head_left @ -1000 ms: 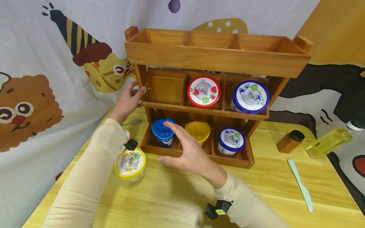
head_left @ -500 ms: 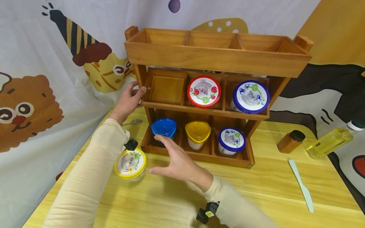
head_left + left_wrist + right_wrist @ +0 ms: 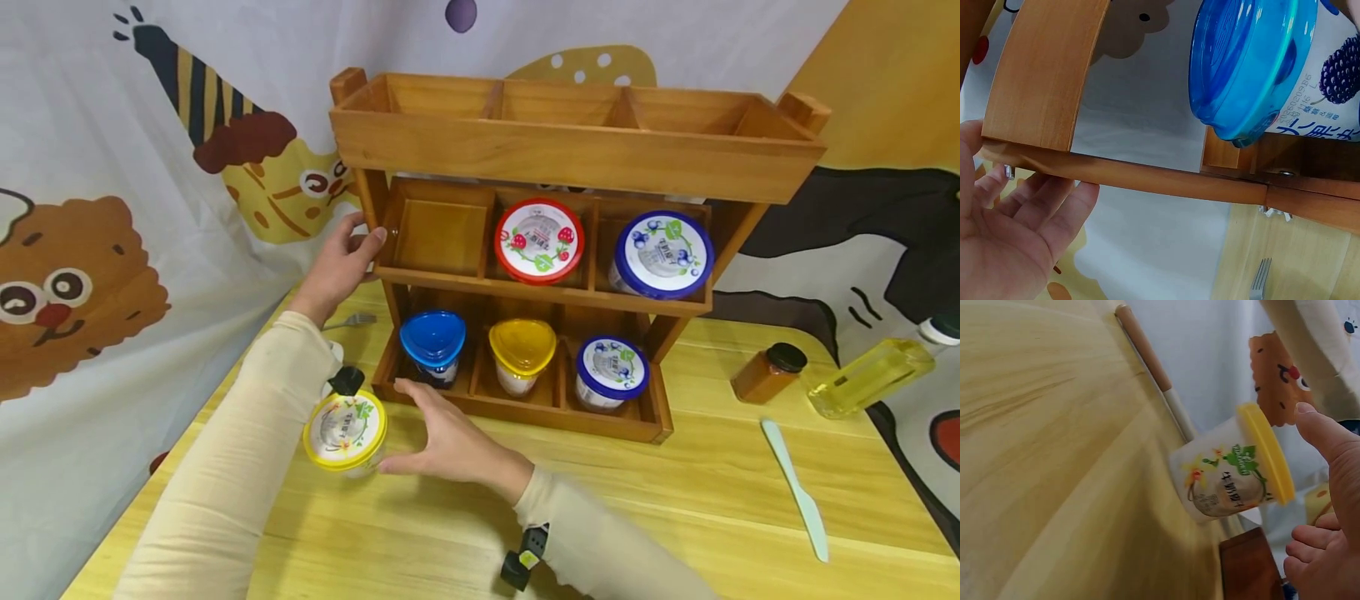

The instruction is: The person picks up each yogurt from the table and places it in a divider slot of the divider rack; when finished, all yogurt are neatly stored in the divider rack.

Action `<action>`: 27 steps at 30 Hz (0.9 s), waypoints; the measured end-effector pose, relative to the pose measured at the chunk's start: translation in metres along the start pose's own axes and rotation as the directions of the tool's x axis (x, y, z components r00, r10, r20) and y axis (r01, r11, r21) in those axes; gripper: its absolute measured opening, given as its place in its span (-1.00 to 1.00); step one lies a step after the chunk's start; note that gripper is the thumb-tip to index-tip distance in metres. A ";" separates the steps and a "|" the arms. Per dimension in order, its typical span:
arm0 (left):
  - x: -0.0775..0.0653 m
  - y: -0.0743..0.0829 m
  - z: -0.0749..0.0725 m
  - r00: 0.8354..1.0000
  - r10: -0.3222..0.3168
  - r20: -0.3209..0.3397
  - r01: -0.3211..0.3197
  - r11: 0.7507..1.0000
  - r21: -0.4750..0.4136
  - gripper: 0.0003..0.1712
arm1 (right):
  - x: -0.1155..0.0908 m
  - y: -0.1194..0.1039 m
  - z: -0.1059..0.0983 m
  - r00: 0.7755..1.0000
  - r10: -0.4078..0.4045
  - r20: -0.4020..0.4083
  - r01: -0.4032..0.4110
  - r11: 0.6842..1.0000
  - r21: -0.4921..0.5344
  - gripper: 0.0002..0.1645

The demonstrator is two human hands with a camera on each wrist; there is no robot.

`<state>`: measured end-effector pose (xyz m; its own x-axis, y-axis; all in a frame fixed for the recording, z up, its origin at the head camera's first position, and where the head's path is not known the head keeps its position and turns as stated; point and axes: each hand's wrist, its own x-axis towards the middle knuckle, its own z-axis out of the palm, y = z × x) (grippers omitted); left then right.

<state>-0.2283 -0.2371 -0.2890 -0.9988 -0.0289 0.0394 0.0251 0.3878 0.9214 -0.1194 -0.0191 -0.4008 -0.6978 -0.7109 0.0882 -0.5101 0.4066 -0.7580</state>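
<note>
My left hand (image 3: 337, 267) grips the left side post of a three-tier wooden rack (image 3: 577, 160), thumb in front; the left wrist view shows its fingers bent under the wood. My right hand (image 3: 465, 442) reaches across the table with thumb and fingers spread, holding nothing. Its thumb tip is right beside a white tub with a yellow lid (image 3: 347, 429), which stands on the table in front of the rack's left end. In the right wrist view this yellow-lidded tub (image 3: 1229, 469) shows a printed flower and leaf, and the hand is near its lid.
The middle tier holds a red-lidded tub (image 3: 538, 242) and a blueberry tub (image 3: 663, 254). Below are a blue-lidded cup (image 3: 433, 342), an amber-lidded cup (image 3: 522, 350) and another blueberry tub (image 3: 611, 371). A jar (image 3: 768, 375), an oil bottle (image 3: 873, 379), a pale-green knife (image 3: 798, 492) and a fork (image 3: 358, 319) lie around.
My right hand has moved left and toward me, from in front of the blue and amber cups to beside the yellow-lidded tub. My left hand stays on the rack.
</note>
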 end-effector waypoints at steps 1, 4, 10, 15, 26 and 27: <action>0.000 0.000 0.000 1.000 -0.001 0.001 0.001 1.000 0.000 -0.10 | 0.001 0.001 0.002 1.000 0.004 0.008 -0.004 1.000 0.005 0.24; 0.000 0.000 -0.001 1.000 -0.001 0.004 0.001 1.000 -0.002 -0.10 | 0.004 0.001 0.008 1.000 0.007 0.027 -0.008 1.000 0.023 0.26; 0.000 0.000 -0.001 1.000 -0.003 0.006 0.004 1.000 -0.005 -0.10 | 0.011 0.001 0.017 0.999 0.020 0.041 -0.021 0.999 0.037 0.32; 0.000 0.000 -0.001 1.000 -0.003 0.007 0.003 1.000 -0.005 -0.10 | 0.015 0.000 0.024 0.998 0.038 0.045 -0.041 0.997 0.065 0.34; 0.000 0.000 -0.001 1.000 -0.005 0.005 0.005 1.000 0.004 -0.10 | 0.023 0.000 0.037 0.998 0.042 0.052 -0.049 0.988 0.145 0.32; 0.000 0.000 -0.001 1.000 -0.004 0.006 0.004 1.000 0.001 -0.10 | 0.023 -0.001 0.038 0.998 0.038 0.050 -0.045 0.987 0.156 0.32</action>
<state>-0.2283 -0.2380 -0.2885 -0.9991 -0.0246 0.0338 0.0216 0.3883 0.9213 -0.1161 -0.0575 -0.4227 -0.6903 -0.7231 0.0269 -0.3934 0.3438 -0.8527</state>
